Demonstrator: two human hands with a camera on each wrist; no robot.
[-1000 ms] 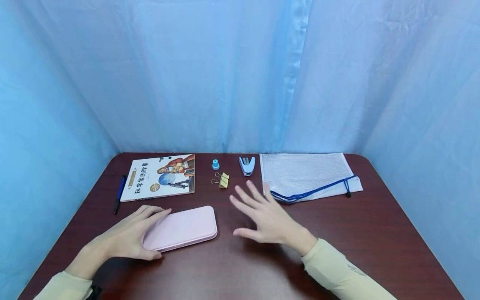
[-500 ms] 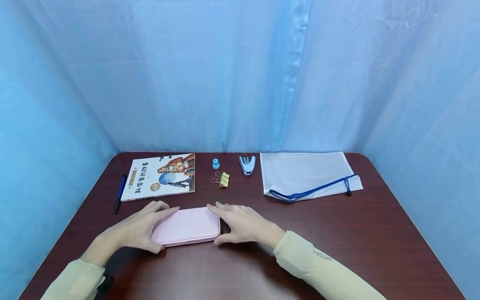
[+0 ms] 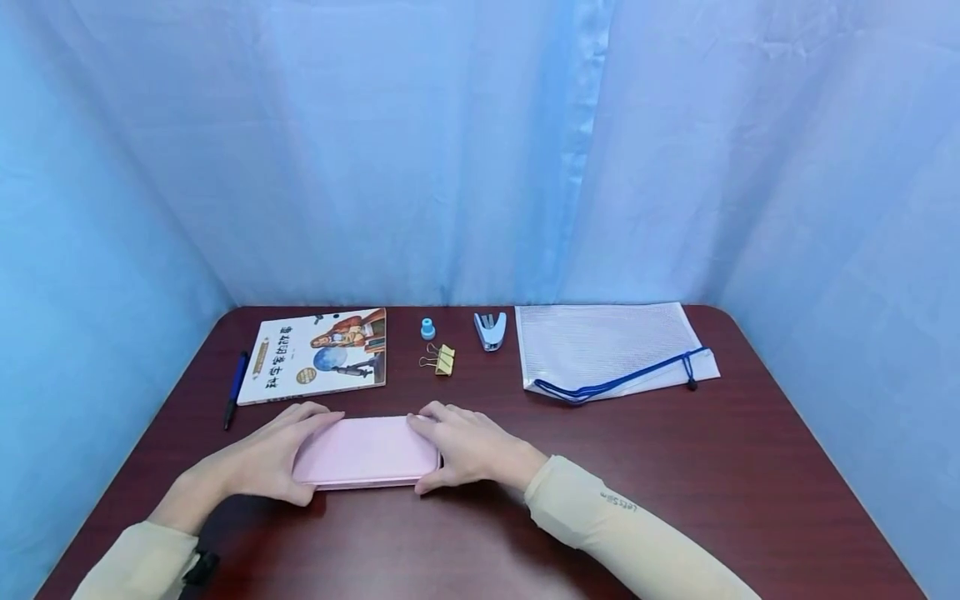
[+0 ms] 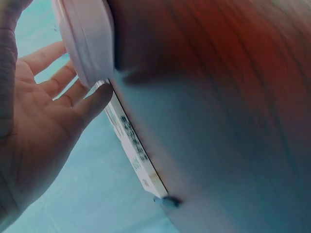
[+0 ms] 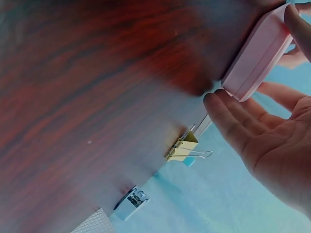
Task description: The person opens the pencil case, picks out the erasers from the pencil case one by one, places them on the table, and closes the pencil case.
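A pink hard-shell pencil case [image 3: 363,452] with rounded corners lies flat, long side across, near the middle front of the table. My left hand [image 3: 273,457] grips its left end, thumb at the near side and fingers at the far side. At the opposite end, my right hand [image 3: 472,447] holds it the same way. The left wrist view shows the end of the case [image 4: 90,43] between thumb and fingers. In the right wrist view a seam runs along the side of the case [image 5: 257,53]. Some fingers are hidden behind it.
A picture book [image 3: 315,358] lies back left, with a blue pen [image 3: 236,390] beside it. Farther right are a small blue bottle-shaped item [image 3: 427,329], a yellow binder clip [image 3: 444,360], a light-blue stapler [image 3: 491,332] and a white mesh drawstring pouch [image 3: 607,346]. Curtains surround the table.
My right hand has come left from over the table, fingers spread, to hold the case's right end. The case has turned slightly, now lying straighter across. The left hand stays on its left end.
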